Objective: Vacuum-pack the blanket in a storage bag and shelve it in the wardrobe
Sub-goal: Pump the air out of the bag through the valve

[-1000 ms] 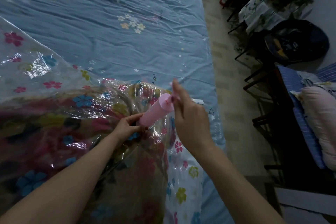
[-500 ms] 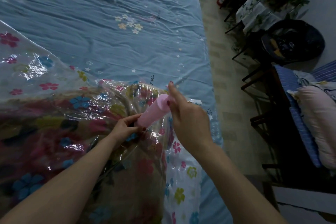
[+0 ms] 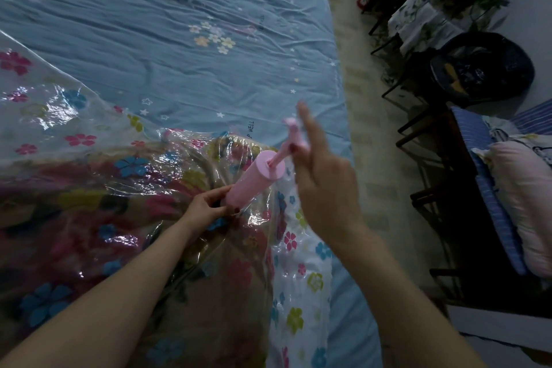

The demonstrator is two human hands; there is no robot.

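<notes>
A clear storage bag (image 3: pixel 53 116) printed with coloured flowers lies on the blue bed (image 3: pixel 167 39), with the folded floral blanket (image 3: pixel 89 218) inside it. A pink hand pump (image 3: pixel 254 181) stands tilted on the bag. My left hand (image 3: pixel 206 206) grips the pump's lower end where it meets the bag. My right hand (image 3: pixel 325 188) holds the pump's handle (image 3: pixel 292 128), which is drawn out on its rod; the forefinger points straight up. The valve under the pump is hidden by my left hand.
The bed's right edge runs down beside a strip of floor (image 3: pixel 373 158). Beyond it stand dark chairs (image 3: pixel 424 176), a black bin (image 3: pixel 481 69), a small table with a plant (image 3: pixel 433 15) and a pink pillow (image 3: pixel 525 197) on a striped cushion.
My right hand first pushed the pump handle in, then pulled it up and out, so the rod now shows. My left hand stayed at the pump's base.
</notes>
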